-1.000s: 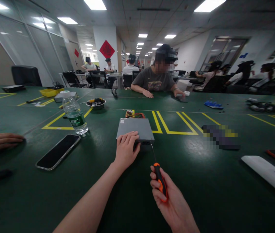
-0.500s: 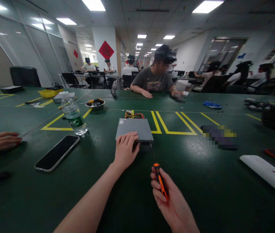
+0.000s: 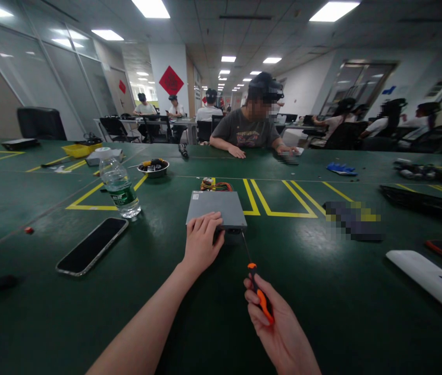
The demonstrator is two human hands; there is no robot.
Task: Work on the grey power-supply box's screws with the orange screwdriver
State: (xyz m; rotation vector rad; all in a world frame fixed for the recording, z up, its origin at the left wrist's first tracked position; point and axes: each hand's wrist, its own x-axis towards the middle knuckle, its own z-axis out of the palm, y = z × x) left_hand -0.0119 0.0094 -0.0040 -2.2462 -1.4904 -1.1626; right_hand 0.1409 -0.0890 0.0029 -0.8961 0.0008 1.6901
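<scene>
A flat grey metal box [image 3: 216, 208] lies on the green table [image 3: 166, 291] in front of me, with coloured wires [image 3: 216, 185] at its far end. My left hand [image 3: 201, 242] rests on the box's near edge, fingers curled over it. My right hand [image 3: 277, 328] is closed round an orange-and-black screwdriver [image 3: 257, 289]. The screwdriver's thin shaft points at the near right corner of the box.
A black phone [image 3: 92, 245] and a water bottle [image 3: 120, 185] lie to the left. A white object [image 3: 431, 281] and a pixelated patch [image 3: 353, 220] are on the right. A metal bowl [image 3: 153, 166] and a yellow tray [image 3: 75, 149] sit farther back. A person [image 3: 252, 127] sits across the table.
Another person's hand at the left edge has withdrawn from view, leaving a small red thing on the table. My right hand shifted slightly back with the screwdriver. A dark flat object appeared at far right.
</scene>
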